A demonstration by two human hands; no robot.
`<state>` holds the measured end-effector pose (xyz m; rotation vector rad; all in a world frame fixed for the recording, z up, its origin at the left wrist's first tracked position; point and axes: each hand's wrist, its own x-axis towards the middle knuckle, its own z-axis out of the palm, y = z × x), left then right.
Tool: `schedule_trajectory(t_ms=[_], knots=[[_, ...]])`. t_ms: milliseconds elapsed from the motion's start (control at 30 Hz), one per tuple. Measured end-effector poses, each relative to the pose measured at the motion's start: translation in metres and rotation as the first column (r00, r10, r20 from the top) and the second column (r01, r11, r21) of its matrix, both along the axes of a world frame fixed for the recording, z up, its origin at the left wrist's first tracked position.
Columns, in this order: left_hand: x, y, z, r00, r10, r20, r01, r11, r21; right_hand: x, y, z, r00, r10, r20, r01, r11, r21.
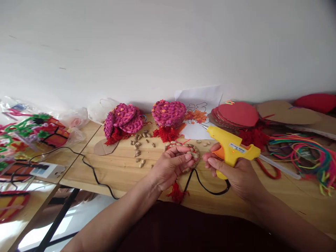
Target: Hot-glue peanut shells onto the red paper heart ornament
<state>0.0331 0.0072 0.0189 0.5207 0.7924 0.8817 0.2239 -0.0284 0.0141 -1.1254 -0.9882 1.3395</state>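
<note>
My right hand (pixel 236 175) grips a yellow glue gun (pixel 223 138), its nozzle aimed up and to the left. A clear glue stick (pixel 280 167) sticks out of the gun's back. Between the thumb and fingers of my left hand (pixel 172 166) is a peanut (pixel 193 154). Beneath that hand lies a round piece edged with peanuts (pixel 173 144), partly hidden by my fingers. A red tassel (pixel 177 192) hangs from its near side. Loose peanuts (pixel 137 147) are scattered to the left on the wooden table (pixel 118 175).
Pink-purple discs (pixel 169 113) with red fringe stand by the wall. Orange cutouts (pixel 196 116) lie on printed paper (pixel 201 133). Red discs (pixel 238 113) and colourful cords (pixel 301 150) are at right. A black cable (pixel 91 168) crosses near a power strip (pixel 48 170) and bright crafts (pixel 39 131).
</note>
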Motion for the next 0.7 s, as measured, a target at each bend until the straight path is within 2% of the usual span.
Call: schedule_trajectory(t_ms=[67,267,533,700], knots=[[0.008,0.0,0.0,0.999,-0.003,0.041,0.004,0.999,-0.034,0.0,0.0,0.001,0.999,-0.02,0.047,0.019,1.0,0.024],[0.02,-0.005,-0.007,0.994,-0.074,0.084,0.08,0.995,-0.066,-0.001,0.0,0.004,0.95,-0.126,0.285,0.055,0.968,0.243],[0.022,-0.013,-0.011,0.971,-0.185,0.153,0.195,0.979,-0.052,0.002,-0.004,0.0,0.914,-0.051,0.403,-0.092,0.94,0.327],[0.025,-0.018,-0.015,0.97,-0.171,0.174,0.184,0.981,-0.06,0.0,-0.006,0.004,0.928,-0.011,0.371,-0.083,0.968,0.235]])
